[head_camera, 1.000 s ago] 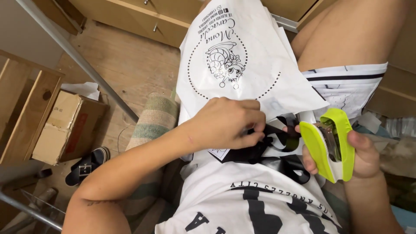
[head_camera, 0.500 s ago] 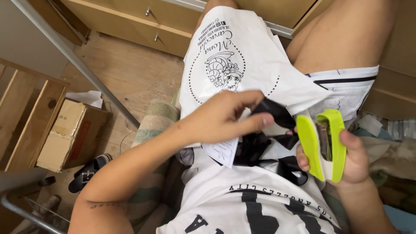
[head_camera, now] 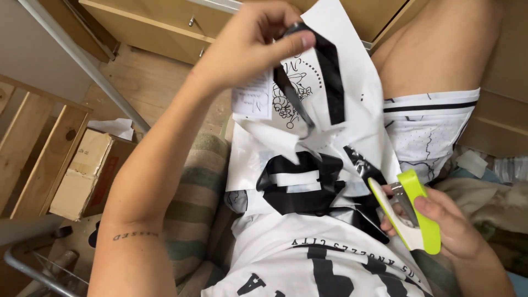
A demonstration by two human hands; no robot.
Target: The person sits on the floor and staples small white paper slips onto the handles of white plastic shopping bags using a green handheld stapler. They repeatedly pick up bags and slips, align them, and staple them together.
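Fingers of the left hand (head_camera: 250, 44) pinch a black strip (head_camera: 330, 77) of the white printed bag (head_camera: 357, 110), raised above the lap. Lower right, the right hand (head_camera: 440, 225) grips a lime-green stapler (head_camera: 412, 214) just beside the bag's lower edge.

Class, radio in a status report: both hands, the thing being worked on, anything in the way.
Left hand raised, pinching black-lined flap of white plastic bag. Right hand gripping lime-green scissors at bag's lower edge. Nothing blocking; bag lies across the lap.
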